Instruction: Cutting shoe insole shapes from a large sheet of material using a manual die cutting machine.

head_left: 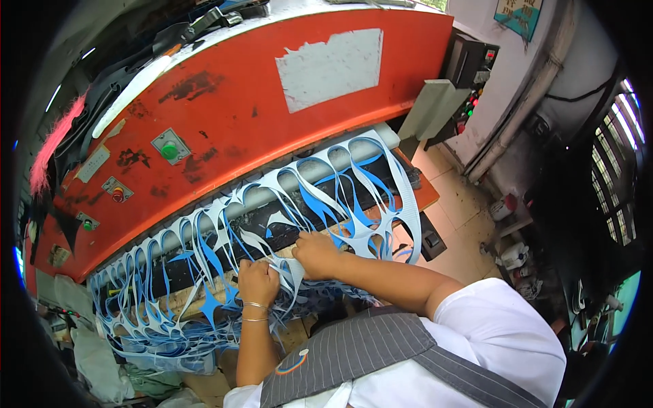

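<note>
A blue and white sheet with large cut-out holes, left as a web of thin strips [371, 234], hangs over a long pale roller [289, 180] at the front of a red machine [231, 102]. My left hand [258, 282], with bangles at its wrist, is closed on some strips near the middle of the web. Just right of it and slightly farther away, my right hand [316, 255] is closed on strips too. A white piece of the sheet [291, 272] stretches between both hands. My fingertips are partly hidden by the hands themselves.
Green buttons [169, 150] and a red knob [118, 195] sit on the machine's front. A dark control box [469, 61] stands at its right end. Plastic bags [95, 360] lie at the lower left. Tiled floor [452, 204] shows at right, beside a pipe [524, 95].
</note>
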Tool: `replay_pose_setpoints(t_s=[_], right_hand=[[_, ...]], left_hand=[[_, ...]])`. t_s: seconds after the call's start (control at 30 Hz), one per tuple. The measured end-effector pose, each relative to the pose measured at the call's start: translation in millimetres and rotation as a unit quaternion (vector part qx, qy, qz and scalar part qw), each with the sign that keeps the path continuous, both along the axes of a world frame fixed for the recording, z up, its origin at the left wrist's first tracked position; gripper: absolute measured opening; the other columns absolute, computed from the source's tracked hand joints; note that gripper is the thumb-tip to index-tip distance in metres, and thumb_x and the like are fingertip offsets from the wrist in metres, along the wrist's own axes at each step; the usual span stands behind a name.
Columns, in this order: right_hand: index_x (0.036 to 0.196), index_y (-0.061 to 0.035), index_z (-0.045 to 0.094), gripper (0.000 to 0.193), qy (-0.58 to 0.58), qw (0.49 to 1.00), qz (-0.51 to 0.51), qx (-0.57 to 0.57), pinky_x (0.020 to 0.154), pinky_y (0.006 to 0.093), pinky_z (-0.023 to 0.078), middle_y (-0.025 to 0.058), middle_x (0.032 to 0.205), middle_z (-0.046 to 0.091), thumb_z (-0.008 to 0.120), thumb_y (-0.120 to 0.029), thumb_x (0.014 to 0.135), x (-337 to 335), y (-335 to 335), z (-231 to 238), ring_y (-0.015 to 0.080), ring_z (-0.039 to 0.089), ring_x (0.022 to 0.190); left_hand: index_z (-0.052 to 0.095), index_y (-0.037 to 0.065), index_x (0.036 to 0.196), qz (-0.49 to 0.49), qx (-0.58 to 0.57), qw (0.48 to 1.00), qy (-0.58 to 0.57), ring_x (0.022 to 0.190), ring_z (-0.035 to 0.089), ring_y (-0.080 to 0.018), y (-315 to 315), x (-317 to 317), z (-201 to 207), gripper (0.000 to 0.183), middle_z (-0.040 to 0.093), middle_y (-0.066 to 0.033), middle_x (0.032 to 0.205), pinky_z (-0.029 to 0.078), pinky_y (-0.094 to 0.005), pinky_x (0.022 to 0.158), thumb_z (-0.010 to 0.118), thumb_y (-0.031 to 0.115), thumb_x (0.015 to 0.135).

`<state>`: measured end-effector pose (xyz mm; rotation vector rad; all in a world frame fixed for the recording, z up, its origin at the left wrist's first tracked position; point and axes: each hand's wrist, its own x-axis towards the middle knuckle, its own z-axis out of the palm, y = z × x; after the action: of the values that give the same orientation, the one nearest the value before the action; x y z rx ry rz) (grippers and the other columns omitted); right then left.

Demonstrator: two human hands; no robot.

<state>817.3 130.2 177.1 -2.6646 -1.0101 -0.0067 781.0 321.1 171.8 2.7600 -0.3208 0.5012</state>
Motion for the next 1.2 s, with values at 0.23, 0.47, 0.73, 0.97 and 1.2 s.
replay_pose_setpoints(t_s=[0.23,0.47,0.73,0.97,1.2], right_hand=[[0.111,-0.0011,0.062,0.053,0.308,0.917,0.169,0.187,0.087,0.0381,0.046,0.0157,0.103,0.063,0.075,-0.037,0.074,54.3,-65.2,53.1,0.0306,0.056,0.104],[0.106,-0.0037,0.063,0.032,0.006,0.974,-0.036,0.223,0.092,0.0396,0.045,0.0147,0.108,0.062,0.068,-0.022,0.08,160.3,-122.8,-0.3,0.0325,0.054,0.108],[0.08,-0.0072,0.061,0.017,-0.048,0.954,0.197,0.223,0.078,0.0367,0.044,0.0058,0.085,0.056,0.07,-0.018,0.071,176.2,-131.5,-37.6,0.0261,0.054,0.09],[0.08,-0.0064,0.06,0.012,0.014,0.941,0.232,0.245,0.075,0.037,0.044,0.0063,0.08,0.055,0.068,-0.014,0.075,180.9,-138.7,-43.3,0.0249,0.053,0.085],[0.082,-0.0055,0.063,0.006,-0.001,0.898,0.141,0.416,0.073,0.0352,0.045,0.0087,0.078,0.057,0.064,-0.011,0.081,213.0,-139.3,38.4,0.0277,0.054,0.08]], left_hand=[[0.061,0.001,0.061,-0.065,0.019,0.982,0.177,0.07,0.057,-0.0318,31.7,15.2,25.9,0.035,0.063,-0.0166,0.068,0.046,-0.0414,0.066,0.049,0.022,0.087],[0.067,0.002,0.085,-0.114,-0.193,0.972,0.073,0.071,0.06,-0.0234,-35.4,116.5,64.6,0.009,0.064,-0.0098,0.08,0.049,-0.0318,0.065,0.067,0.011,0.081],[0.064,0.009,0.085,-0.258,-0.064,0.959,0.097,0.078,0.058,-0.0279,-113.8,186.1,-7.6,0.015,0.059,-0.0067,0.083,0.048,-0.0354,0.066,0.072,0.015,0.074],[0.061,0.008,0.075,-0.291,-0.146,0.941,0.093,0.071,0.055,-0.0295,-121.0,181.3,-23.8,0.013,0.053,-0.0079,0.073,0.045,-0.0387,0.063,0.072,0.013,0.073],[0.063,0.006,0.08,-0.249,-0.262,0.932,0.002,0.072,0.054,-0.0297,-131.1,215.8,61.9,0.011,0.054,-0.0098,0.076,0.045,-0.0361,0.065,0.071,0.012,0.075]])
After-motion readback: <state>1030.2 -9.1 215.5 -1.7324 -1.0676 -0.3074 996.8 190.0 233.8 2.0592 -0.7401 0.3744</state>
